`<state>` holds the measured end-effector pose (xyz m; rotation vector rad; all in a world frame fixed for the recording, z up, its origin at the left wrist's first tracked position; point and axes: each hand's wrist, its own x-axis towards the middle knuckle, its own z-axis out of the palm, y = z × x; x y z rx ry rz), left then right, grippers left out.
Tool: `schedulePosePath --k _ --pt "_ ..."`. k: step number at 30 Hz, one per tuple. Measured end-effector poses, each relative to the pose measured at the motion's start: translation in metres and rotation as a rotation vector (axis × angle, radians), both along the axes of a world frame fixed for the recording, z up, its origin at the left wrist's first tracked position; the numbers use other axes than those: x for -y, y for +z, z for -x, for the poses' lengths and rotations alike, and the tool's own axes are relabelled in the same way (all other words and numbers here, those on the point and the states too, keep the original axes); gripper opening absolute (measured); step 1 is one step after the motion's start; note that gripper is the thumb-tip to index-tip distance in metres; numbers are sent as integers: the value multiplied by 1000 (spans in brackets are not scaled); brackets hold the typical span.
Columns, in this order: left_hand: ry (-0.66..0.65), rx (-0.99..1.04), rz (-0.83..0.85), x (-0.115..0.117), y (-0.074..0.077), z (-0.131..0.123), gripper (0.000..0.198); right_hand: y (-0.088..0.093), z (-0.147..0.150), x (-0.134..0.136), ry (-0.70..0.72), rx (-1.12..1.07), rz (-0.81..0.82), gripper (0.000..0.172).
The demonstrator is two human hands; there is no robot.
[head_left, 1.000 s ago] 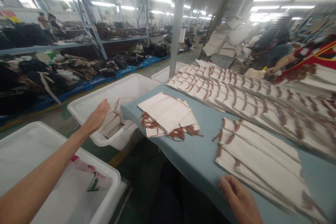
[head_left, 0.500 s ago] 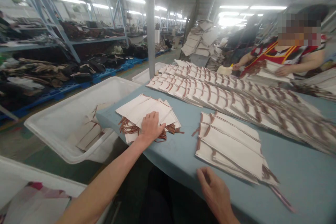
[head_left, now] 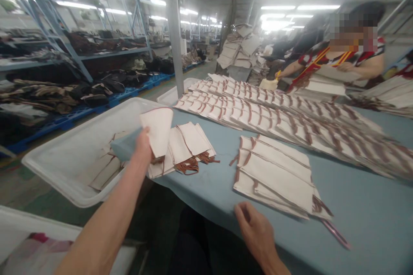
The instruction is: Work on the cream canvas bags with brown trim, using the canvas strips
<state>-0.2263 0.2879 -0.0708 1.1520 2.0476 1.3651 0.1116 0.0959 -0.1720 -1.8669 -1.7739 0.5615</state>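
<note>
My left hand (head_left: pixel 143 148) grips a cream fabric panel (head_left: pixel 157 129) with brown edging, lifted and bent upright at the table's left end. Beside it, on the blue-covered table (head_left: pixel 213 184), lies a small pile of similar cream panels (head_left: pixel 189 139) with loose brown strips hanging out. My right hand (head_left: pixel 256 230) is at the table's front edge, fingers curled in and nothing visible in them. Just beyond it sits a stack of cream panels (head_left: pixel 277 172) with brown trim. A thin pinkish tool or strip (head_left: pixel 336 234) lies at that stack's right corner.
Long overlapping rows of panels (head_left: pixel 264 114) cover the table's far side. A white bin (head_left: pixel 77 195) with panels inside stands left, another bin (head_left: pixel 38 219) nearer. A metal post (head_left: pixel 176 34) rises behind the table. A co-worker (head_left: pixel 342 58) handles panels across it.
My left hand has gone from lying flat on the left pile to gripping its top panel, lifting it and drawing it left. My right hand stays by the table edge. The view has shifted slightly.
</note>
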Motion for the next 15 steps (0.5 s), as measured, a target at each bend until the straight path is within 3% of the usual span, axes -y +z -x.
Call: schedulePosePath --k 4,7,10,11,13,15 --pt "201 299 -213 48 31 49 34 2 -2 -2 34 -10 34 41" --pt "294 410 -379 92 62 58 21 16 10 -1 76 -39 29 40" --pt "247 494 -429 133 92 39 20 54 37 9 195 -16 -161 37" --pt "216 519 -419 146 97 27 22 71 48 15 286 -18 -291 44" --pt "148 563 -376 171 96 -3 27 103 69 28 441 -32 -543 66" --pt "52 413 -329 194 80 -36 25 125 81 41 481 -89 -730 74"
